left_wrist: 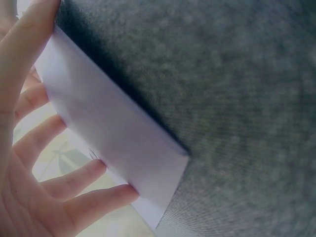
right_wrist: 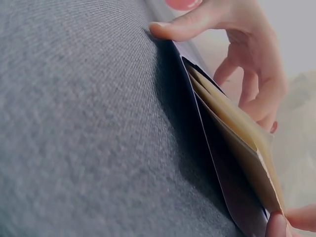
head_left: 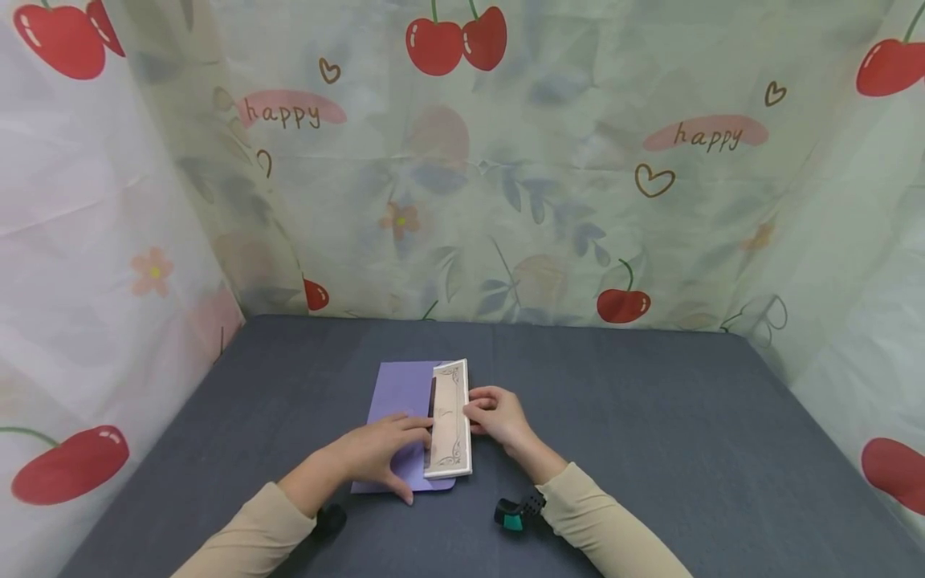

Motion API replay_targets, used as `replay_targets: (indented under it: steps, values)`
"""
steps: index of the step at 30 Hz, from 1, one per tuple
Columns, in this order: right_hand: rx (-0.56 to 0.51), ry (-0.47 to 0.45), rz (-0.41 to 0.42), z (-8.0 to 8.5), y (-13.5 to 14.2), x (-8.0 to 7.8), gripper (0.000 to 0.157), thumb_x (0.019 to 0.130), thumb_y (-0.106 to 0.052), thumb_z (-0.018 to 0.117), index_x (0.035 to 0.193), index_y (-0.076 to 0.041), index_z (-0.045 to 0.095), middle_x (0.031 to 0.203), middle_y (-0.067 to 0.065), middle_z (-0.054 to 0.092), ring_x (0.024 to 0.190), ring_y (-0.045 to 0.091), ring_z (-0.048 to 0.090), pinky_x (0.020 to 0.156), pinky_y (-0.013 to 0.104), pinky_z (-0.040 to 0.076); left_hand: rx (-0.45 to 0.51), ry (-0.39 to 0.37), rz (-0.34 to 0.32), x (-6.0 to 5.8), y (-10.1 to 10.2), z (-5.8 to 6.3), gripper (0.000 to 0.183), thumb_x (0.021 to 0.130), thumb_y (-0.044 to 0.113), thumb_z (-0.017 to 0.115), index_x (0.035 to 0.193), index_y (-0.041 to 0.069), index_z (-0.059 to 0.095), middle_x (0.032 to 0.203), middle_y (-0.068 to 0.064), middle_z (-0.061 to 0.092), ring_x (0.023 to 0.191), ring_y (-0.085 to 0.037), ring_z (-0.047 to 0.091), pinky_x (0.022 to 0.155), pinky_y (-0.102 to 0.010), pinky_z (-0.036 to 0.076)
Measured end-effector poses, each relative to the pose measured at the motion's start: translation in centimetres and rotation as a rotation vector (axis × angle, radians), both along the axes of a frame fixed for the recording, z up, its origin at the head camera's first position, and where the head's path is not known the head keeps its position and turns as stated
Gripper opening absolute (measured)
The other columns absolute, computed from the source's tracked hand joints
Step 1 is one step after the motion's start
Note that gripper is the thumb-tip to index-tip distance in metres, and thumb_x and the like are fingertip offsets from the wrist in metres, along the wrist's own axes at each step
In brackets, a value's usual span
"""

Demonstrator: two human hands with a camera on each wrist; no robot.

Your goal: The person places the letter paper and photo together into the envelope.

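A purple paper sleeve [head_left: 401, 385] lies flat on the table, and out of its right side sticks a cream folded card [head_left: 450, 417] with an ornate dark border. My left hand [head_left: 386, 449] rests on the sleeve with its fingers spread; its fingertips press the purple surface [left_wrist: 108, 113] in the left wrist view. Between thumb and fingers, my right hand [head_left: 499, 413] pinches the card's right edge. In the right wrist view, the card's layers [right_wrist: 242, 148] stand slightly apart inside the sleeve's open mouth, and the pinching thumb [right_wrist: 276, 225] shows at the lower corner.
A dark grey cloth covers the table [head_left: 614, 417]. Curtains [head_left: 506, 201] printed with cherries and the word happy rise behind it and at both sides. A black wrist strap with a teal part [head_left: 513, 520] sits at my right wrist.
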State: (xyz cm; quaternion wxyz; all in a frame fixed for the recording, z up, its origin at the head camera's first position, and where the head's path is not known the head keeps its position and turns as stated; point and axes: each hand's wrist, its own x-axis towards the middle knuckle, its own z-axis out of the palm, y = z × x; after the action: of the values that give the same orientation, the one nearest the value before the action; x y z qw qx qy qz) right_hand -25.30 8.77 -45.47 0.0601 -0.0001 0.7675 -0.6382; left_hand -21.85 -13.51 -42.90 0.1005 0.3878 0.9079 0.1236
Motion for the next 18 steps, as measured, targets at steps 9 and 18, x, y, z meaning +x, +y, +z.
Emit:
replay_targets:
  steps: [9, 18]
  values:
    - [0.031, 0.005, 0.001, -0.08, -0.41, 0.30, 0.035, 0.082, 0.002, 0.062, 0.116, 0.009, 0.057, 0.090, 0.014, 0.063, 0.065, 0.006, 0.057, 0.060, 0.024, 0.056, -0.013, -0.014, 0.020, -0.06, 0.02, -0.06, 0.067, 0.063, 0.053, 0.079, 0.117, 0.022, 0.054, 0.146, -0.003, 0.042, 0.133, -0.037, 0.039, 0.105, -0.051, 0.037]
    - [0.016, 0.017, 0.015, -0.02, -0.77, 0.52, 0.035, 0.080, 0.005, 0.062, 0.115, 0.010, 0.057, 0.089, 0.012, 0.062, 0.066, 0.005, 0.059, 0.061, 0.025, 0.056, -0.011, -0.033, 0.029, -0.08, 0.02, 0.09, 0.067, 0.063, 0.052, 0.079, 0.117, 0.022, 0.054, 0.146, -0.003, 0.041, 0.133, -0.037, 0.038, 0.106, -0.051, 0.036]
